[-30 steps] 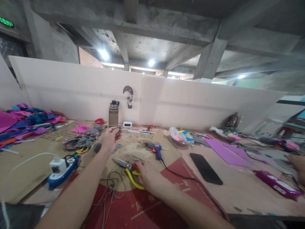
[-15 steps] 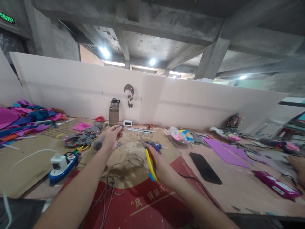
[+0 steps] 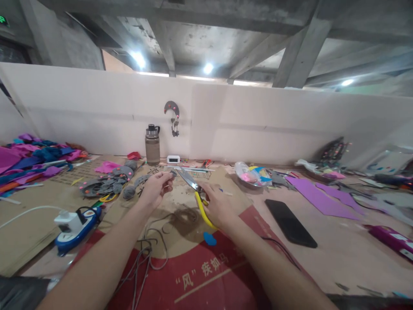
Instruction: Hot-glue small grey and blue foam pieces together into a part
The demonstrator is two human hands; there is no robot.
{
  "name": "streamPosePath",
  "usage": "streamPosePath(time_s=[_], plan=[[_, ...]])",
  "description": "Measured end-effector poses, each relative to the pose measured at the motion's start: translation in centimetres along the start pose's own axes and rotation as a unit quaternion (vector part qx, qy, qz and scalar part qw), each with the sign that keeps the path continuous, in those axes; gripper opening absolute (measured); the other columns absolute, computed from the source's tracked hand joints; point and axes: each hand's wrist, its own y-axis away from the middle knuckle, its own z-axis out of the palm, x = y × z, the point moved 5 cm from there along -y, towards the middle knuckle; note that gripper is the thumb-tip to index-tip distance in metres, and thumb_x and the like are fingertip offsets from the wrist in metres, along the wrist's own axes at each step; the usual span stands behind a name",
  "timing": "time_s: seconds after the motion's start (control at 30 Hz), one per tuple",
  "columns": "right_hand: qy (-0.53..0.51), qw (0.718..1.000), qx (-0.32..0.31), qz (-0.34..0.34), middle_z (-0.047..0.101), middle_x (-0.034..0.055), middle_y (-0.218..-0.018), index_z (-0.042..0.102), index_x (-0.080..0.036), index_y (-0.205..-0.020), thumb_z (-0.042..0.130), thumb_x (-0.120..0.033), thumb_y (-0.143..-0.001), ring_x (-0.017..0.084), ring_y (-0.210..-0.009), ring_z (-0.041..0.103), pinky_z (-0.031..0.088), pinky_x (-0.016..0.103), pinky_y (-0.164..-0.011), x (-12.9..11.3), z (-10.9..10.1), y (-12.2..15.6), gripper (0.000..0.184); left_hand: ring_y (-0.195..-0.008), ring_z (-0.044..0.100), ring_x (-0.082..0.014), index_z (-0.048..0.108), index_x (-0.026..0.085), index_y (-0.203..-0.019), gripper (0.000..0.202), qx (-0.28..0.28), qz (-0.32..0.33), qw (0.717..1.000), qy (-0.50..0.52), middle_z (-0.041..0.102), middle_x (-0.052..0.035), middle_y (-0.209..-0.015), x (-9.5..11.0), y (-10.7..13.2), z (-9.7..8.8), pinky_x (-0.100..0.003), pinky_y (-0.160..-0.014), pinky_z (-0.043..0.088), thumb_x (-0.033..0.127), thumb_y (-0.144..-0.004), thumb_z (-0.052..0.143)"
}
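Observation:
My left hand (image 3: pixel 156 189) is raised over the table, fingers pinched on a small grey felt piece (image 3: pixel 173 174). My right hand (image 3: pixel 217 206) grips yellow-handled scissors (image 3: pixel 195 192), whose metal blades point up-left toward the grey piece and stop just short of it. A blue scrap (image 3: pixel 209 239) lies on the red mat (image 3: pixel 200 275) below my right wrist. Grey wires (image 3: pixel 151 245) trail across the cardboard between my arms.
A black phone (image 3: pixel 290 222) lies right of my hands. A blue power strip with a white plug (image 3: pixel 75 221) sits at the left. Grey felt pieces (image 3: pixel 111 183), a water bottle (image 3: pixel 152 145), a bowl of coloured bits (image 3: pixel 250 176), purple sheets (image 3: pixel 318 198) and bright fabric (image 3: pixel 29 159) surround the area.
My right hand picked the scissors up from the table and brought them up toward the grey piece in my left hand. The view has tilted down a little.

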Motion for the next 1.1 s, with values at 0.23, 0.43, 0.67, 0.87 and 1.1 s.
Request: streamPosePath(time_s=[0.23,0.43,0.67,0.87,1.1], plan=[[0.081,0.997,-0.013,-0.006,0.057,0.0074,-0.099,0.047,-0.025,-0.121,0.045,-0.027,-0.080,0.020,-0.089,0.052,0.038,0.027,-0.073,0.3,-0.2,0.4,0.040,-0.050,0.044,-0.0041,0.060,0.013,-0.070,0.018,-0.031,0.017,0.999,0.034,0.053,0.0016,-0.063,-0.5,-0.2,0.7,-0.017,-0.047,0.034,0.021,-0.060,0.072],[0.114,0.993,-0.035,0.000,0.058,0.0093,-0.100,0.043,-0.026,-0.126,0.042,-0.034,-0.083,0.022,-0.090,0.053,0.039,0.029,-0.073,0.2,0.2,0.4,0.043,-0.052,0.046,-0.0055,0.062,0.013,-0.075,0.017,-0.047,0.019,0.999,0.005,0.053,0.0008,-0.063,-0.4,0.3,1.5,-0.019,-0.048,0.036,0.021,-0.062,0.070],[0.126,0.992,-0.024,0.001,0.059,0.0092,-0.099,0.043,-0.027,-0.126,0.041,-0.034,-0.084,0.022,-0.089,0.053,0.039,0.028,-0.070,0.3,0.1,0.5,0.043,-0.052,0.048,-0.0058,0.063,0.012,-0.073,0.017,-0.041,0.028,0.998,-0.046,0.055,0.0002,-0.066,-0.3,0.7,2.0,-0.020,-0.051,0.038,0.023,-0.062,0.069],[0.138,0.990,-0.026,-0.004,0.058,0.0099,-0.097,0.044,-0.026,-0.126,0.039,-0.035,-0.085,0.021,-0.086,0.053,0.038,0.028,-0.069,0.4,0.1,0.4,0.041,-0.052,0.048,-0.0059,0.064,0.012,-0.073,0.017,-0.047,0.039,0.997,-0.056,0.056,-0.0003,-0.066,0.0,0.7,1.9,-0.020,-0.049,0.038,0.023,-0.061,0.070],[0.143,0.989,-0.021,-0.016,0.058,0.0099,-0.095,0.043,-0.026,-0.126,0.039,-0.033,-0.086,0.021,-0.087,0.053,0.038,0.028,-0.071,0.7,0.3,0.4,0.041,-0.050,0.048,-0.0066,0.065,0.013,-0.075,0.018,-0.057,0.021,0.997,-0.041,0.056,-0.0005,-0.064,-0.1,0.3,1.5,-0.020,-0.048,0.038,0.021,-0.061,0.071]])
